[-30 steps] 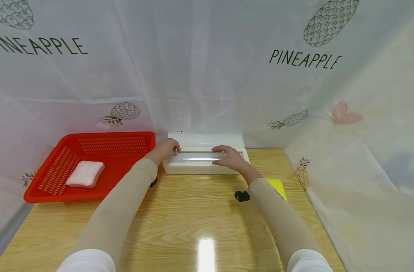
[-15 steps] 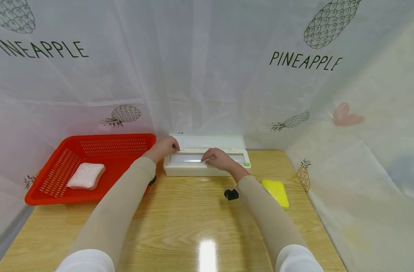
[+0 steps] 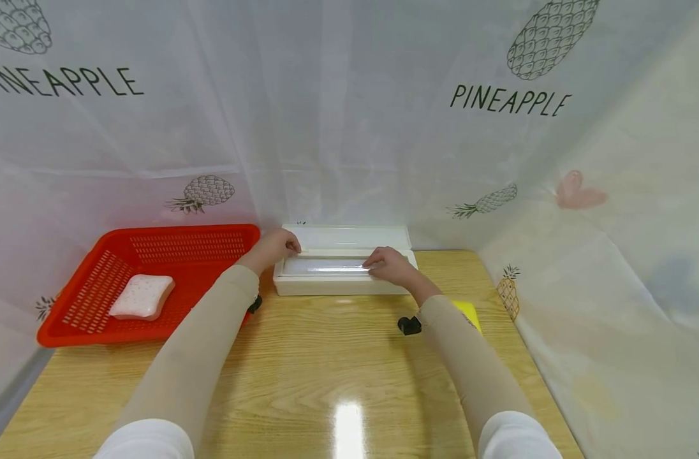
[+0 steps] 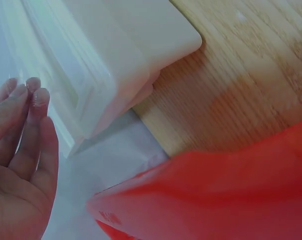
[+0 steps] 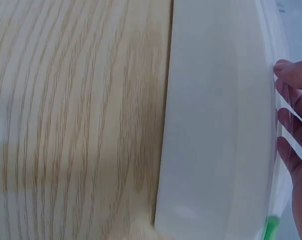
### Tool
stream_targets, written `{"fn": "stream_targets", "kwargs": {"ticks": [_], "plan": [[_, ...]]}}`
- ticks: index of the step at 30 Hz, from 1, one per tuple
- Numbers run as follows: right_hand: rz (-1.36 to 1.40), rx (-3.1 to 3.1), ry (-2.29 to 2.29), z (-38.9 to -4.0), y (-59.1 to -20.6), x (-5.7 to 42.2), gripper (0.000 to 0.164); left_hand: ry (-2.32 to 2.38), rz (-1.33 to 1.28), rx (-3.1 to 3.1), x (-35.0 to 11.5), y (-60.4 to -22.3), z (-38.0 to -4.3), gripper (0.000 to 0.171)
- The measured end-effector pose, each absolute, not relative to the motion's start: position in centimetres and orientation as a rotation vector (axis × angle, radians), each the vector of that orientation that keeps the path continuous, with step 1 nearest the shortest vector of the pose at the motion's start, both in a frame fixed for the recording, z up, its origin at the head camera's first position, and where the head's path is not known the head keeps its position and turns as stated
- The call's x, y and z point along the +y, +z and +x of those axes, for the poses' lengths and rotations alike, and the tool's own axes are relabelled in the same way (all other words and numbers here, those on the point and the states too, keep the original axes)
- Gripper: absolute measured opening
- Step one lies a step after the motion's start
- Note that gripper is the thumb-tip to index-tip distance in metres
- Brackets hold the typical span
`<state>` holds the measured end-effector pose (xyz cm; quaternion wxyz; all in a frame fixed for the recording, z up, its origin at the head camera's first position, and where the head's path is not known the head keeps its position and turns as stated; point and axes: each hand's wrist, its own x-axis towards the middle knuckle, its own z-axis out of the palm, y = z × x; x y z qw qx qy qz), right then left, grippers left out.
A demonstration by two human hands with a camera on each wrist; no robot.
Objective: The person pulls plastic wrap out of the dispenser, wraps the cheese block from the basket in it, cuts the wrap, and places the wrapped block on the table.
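A long white cling film dispenser (image 3: 338, 286) stands against the back curtain, its lid (image 3: 349, 237) tipped back. The clear, shiny cling film (image 3: 321, 266) shows in its opening. My left hand (image 3: 273, 248) is at the dispenser's left end. In the left wrist view its thumb and fingertips meet, with shiny film at the tips. My right hand (image 3: 392, 266) is over the right half of the opening and pinches film near the front edge. In the right wrist view a green piece (image 5: 271, 227) shows at the dispenser's end, and some fingers show through the film.
A red plastic basket (image 3: 154, 331) with a pale sponge (image 3: 143, 297) inside stands left of the dispenser, close to my left forearm. On the right a yellow object (image 3: 469, 311) is partly hidden by my right sleeve. The wooden table (image 3: 315, 370) extends in front.
My right hand's spread fingers came together as it moved left over the film. Then it slid back to the right, hiding the green piece in the head view. My left hand stayed nearly still.
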<state>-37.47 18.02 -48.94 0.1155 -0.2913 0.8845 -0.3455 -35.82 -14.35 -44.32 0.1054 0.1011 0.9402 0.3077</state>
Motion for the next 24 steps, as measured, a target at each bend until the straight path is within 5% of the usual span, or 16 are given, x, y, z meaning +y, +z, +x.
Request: {"fn": "stream_targets", "kwargs": {"ticks": [11,24], "plan": [[-0.704,2.636,-1.004,-37.7,-48.5,20.4,0.025,0.939,0.341,2.767,-14.4,-44.5,-35.5,0.018],[-0.856,2.623,-1.028,-38.7,-47.5,21.4,0.024,0.908,0.396,2.79,-14.5,-44.9,-35.5,0.022]]}}
